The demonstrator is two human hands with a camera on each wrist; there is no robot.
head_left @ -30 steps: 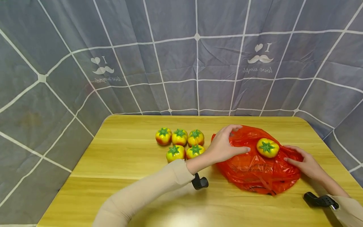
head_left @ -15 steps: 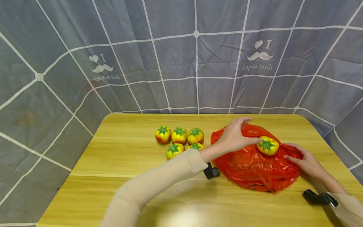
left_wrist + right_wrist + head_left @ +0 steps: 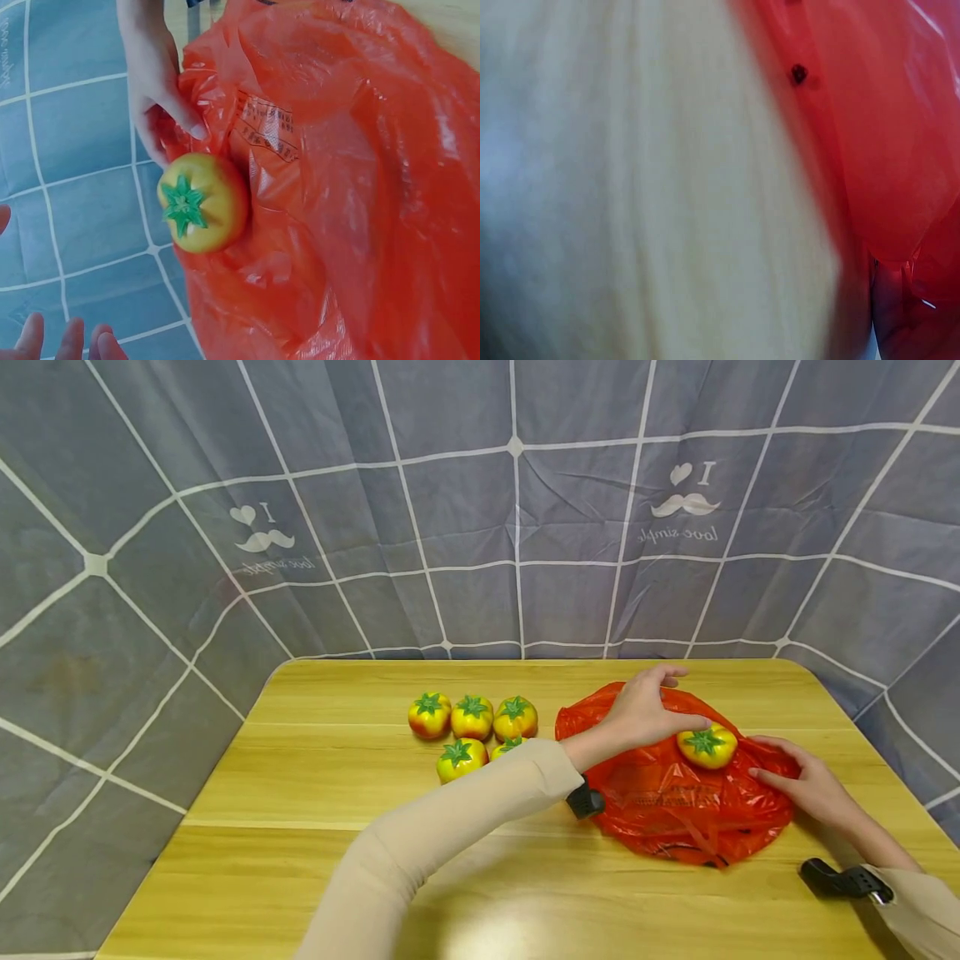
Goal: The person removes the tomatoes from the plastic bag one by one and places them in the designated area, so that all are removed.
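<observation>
A red plastic bag lies spread on the wooden table, with one yellow-red tomato with a green star-shaped top resting on it. My left hand hovers over the bag beside this tomato, thumb and fingers spread. In the head view its thumb overlaps the fruit's edge; in the left wrist view the fingers are apart from it. At the bag's right edge my right hand holds the plastic between thumb and fingers. Bag film partly covers that hand in the right wrist view.
Left of the bag, several similar tomatoes stand in two rows; my left sleeve partly hides one of the front row. A grey curtain with white lines hangs behind the wooden table.
My left hand has moved right across the bag to the tomato lying on it. The right hand and the bag have stayed about where they were.
</observation>
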